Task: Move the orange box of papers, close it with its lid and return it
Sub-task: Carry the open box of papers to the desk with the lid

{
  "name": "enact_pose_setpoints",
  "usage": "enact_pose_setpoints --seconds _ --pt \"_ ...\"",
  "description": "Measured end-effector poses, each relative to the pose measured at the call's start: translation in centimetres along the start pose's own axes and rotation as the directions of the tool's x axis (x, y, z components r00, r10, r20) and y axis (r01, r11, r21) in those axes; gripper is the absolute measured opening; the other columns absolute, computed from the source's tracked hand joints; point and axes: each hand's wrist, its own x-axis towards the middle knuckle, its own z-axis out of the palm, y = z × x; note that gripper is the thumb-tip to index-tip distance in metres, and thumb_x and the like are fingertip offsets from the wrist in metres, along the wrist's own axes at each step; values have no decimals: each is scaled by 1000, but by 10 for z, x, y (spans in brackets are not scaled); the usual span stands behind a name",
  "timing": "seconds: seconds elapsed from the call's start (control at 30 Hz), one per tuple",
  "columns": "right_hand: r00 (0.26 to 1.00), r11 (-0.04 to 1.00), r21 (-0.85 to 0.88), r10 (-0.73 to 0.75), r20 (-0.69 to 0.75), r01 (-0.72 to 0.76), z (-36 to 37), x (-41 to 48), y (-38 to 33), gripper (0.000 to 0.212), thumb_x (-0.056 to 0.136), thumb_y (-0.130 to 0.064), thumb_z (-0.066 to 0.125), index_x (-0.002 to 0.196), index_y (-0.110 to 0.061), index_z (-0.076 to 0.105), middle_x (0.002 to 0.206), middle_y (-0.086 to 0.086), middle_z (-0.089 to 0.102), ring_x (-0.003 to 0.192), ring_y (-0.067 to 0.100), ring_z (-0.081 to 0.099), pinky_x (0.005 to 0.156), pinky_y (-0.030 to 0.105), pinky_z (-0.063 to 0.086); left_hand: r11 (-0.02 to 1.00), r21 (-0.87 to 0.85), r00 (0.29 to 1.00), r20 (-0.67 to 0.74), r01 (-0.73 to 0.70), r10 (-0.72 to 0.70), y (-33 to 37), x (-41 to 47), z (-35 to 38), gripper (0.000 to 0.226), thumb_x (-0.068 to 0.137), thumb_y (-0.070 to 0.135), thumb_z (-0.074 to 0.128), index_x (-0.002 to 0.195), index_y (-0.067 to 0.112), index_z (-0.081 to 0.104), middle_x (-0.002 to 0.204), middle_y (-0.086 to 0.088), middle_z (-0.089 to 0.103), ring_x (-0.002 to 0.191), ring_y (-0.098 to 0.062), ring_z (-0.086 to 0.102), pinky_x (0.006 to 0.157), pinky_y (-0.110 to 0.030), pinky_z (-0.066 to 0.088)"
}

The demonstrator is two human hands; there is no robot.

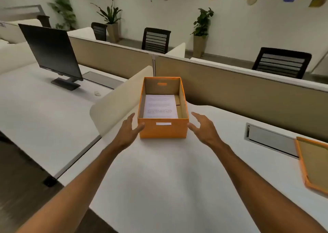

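white desk [168,179], orange box [163,130] open with papers [160,106] inside; left hand [126,132] and right hand [204,128] spread wide either side, lid [314,163] far right.

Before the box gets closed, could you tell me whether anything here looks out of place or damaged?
Nothing looks damaged or spilled. The box stands open with papers lying flat inside; its lid lies apart, upside down, at the desk's right edge. Both hands are open beside the box.
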Motion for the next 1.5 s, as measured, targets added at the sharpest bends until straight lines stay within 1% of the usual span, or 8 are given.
enact_pose_setpoints --seconds 0.1,0.27,0.33,0.47,0.57,0.7,1.2,1.5 --pt "990 990 38 135 29 -136 14 20 6 64 96 -46 55 151 -19 36 152 10 44 134 29 47 105 42 41 998 -34 998 22 60 -59 -13 27 -1 94 85 68 54 158 23 15 165 -7 22 150 -28 23 119 -54 26" --pt "932 894 264 356 72 -362 42 58 16 58 98 -49 49 149 -24 40 145 12 51 130 28 51 102 39 42 970 -142 978 88 198 -187 -38 80 1 97 81 77 46 158 28 15 163 -6 26 148 -23 29 115 -42 28" --pt "903 816 397 420 90 -420 49 71 20 55 99 -49 46 148 -24 42 147 8 50 131 27 50 107 45 42 947 -213 969 113 240 -220 -47 98 3 93 83 77 43 158 29 16 163 -5 28 146 -24 33 117 -46 29" --pt "853 662 566 497 160 -492 60 87 23 45 99 -52 42 137 -29 53 135 0 59 120 24 56 98 50 47 902 -321 953 184 289 -240 -59 119 6 80 92 69 38 158 30 16 163 2 28 146 -25 32 117 -51 30" --pt "842 609 612 503 195 -505 65 89 29 41 97 -55 43 125 -31 62 117 -2 68 109 22 63 87 48 54 879 -373 944 253 297 -212 -62 125 6 72 90 69 42 154 36 29 156 7 42 139 -24 45 112 -49 38" --pt "839 568 647 494 226 -509 64 89 32 30 94 -57 49 109 -41 69 103 -6 74 103 20 68 72 41 57 866 -416 939 307 277 -152 -59 127 4 47 88 68 46 127 47 62 128 19 67 114 -9 66 96 -40 51" --pt "883 572 697 426 197 -432 30 41 40 28 93 -45 59 119 -36 66 107 -5 74 103 24 69 74 52 61 831 -493 961 219 259 -169 -44 92 11 31 95 42 58 124 34 67 115 9 75 104 -23 72 69 -33 61" --pt "881 551 739 458 120 -388 -38 -58 59 24 90 -42 65 114 -40 69 105 -9 75 100 21 71 69 48 61 837 -504 965 243 212 -98 5 26 58 37 95 40 59 130 29 63 128 1 69 110 -28 68 81 -45 59"
